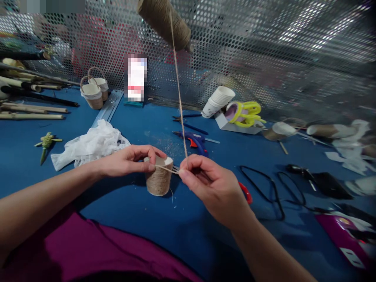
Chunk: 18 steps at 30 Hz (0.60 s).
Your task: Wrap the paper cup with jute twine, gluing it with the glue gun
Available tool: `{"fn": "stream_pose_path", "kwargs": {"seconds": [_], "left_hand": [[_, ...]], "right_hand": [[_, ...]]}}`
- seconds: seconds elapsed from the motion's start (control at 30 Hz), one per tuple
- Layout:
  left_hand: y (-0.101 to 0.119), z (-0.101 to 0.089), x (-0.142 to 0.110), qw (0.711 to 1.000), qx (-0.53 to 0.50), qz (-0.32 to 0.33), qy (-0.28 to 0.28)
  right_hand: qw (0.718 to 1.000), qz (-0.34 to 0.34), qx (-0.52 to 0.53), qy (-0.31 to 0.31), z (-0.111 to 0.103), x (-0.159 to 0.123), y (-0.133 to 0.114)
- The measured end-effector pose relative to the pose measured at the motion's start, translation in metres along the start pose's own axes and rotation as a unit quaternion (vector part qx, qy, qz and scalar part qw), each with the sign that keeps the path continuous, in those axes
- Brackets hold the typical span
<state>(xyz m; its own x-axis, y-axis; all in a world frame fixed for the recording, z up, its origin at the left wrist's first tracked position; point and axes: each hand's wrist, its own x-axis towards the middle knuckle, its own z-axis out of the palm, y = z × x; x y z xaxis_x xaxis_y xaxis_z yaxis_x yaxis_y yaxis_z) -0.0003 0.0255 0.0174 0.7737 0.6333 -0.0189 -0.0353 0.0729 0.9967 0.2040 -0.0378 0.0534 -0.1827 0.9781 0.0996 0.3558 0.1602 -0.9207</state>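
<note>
A paper cup wrapped in twine (159,182) stands on the blue table in front of me, its white rim showing. My left hand (138,158) is behind and beside the cup's rim, thumb and fingers pinching a length of twine (164,169). That twine stretches across the cup to my right hand (210,184), whose thumb and forefinger are closed on it. From my right hand a strand (179,94) runs up to a large twine spool (167,23) on the mesh panel. Beneath my right hand a red scissor handle (246,192) partly shows.
Beyond the hands lie a blue glue gun (195,141) and pliers (188,122). White cloth (92,145) is at left, near two small handled baskets (93,96). Stacked paper cups (219,101) stand at the back. A black cord (264,188) and purple power strip (340,239) lie right.
</note>
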Motion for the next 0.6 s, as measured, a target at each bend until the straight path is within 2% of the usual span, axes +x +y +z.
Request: {"fn": "stream_pose_path", "kwargs": {"seconds": [0.27,0.6], "left_hand": [[0.001,-0.002,-0.001,1.0,0.019,0.014,0.001],[0.005,-0.001,-0.003,1.0,-0.002,0.019,-0.013]], "right_hand": [[0.999,0.025,-0.016,0.022,-0.003,0.008,0.014],[0.999,0.008,-0.031,0.017,-0.001,0.012,0.024]]}}
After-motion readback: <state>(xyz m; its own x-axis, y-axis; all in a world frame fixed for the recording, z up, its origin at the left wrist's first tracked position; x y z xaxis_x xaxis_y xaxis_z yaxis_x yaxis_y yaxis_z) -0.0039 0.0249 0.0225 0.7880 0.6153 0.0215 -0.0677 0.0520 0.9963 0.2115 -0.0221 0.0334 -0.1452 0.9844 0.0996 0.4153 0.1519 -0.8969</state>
